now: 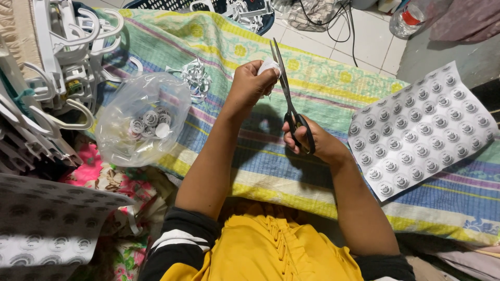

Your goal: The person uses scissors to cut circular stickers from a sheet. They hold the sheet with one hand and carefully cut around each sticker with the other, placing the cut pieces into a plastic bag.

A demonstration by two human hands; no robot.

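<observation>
The striped quilted cloth (pixel 323 93) spreads across the floor in front of me, soft and padded in bands of green, yellow and blue, and it serves as my work surface so that trimmings land on fabric and not on the white tiles (pixel 364 41) beyond. To my right lies the big sheet of round printed stickers (pixel 422 130), flat, glossy white paper with neat rows of grey circles, kept near enough for me to reach. A second sheet like it (pixel 41 229) lies by my left knee. On my left stands a pile of white plastic hangers (pixel 57 67), hard and curved, pushed aside at the cloth's edge. Beside them sits a clear, crinkled plastic bag (pixel 141 117) with its mouth open toward me, holding cut-out rounds, so finished pieces can drop straight in. Just past it lies a small heap of curly white paper offcuts (pixel 194 78). My right hand (pixel 315 140) is closed through the black loops of the scissors (pixel 289 99), their long steel blades angled up and away from me. My left hand (pixel 250 83) pinches a small white paper piece (pixel 269 66) between fingertips, held right against the blades, raised over the cloth.
</observation>
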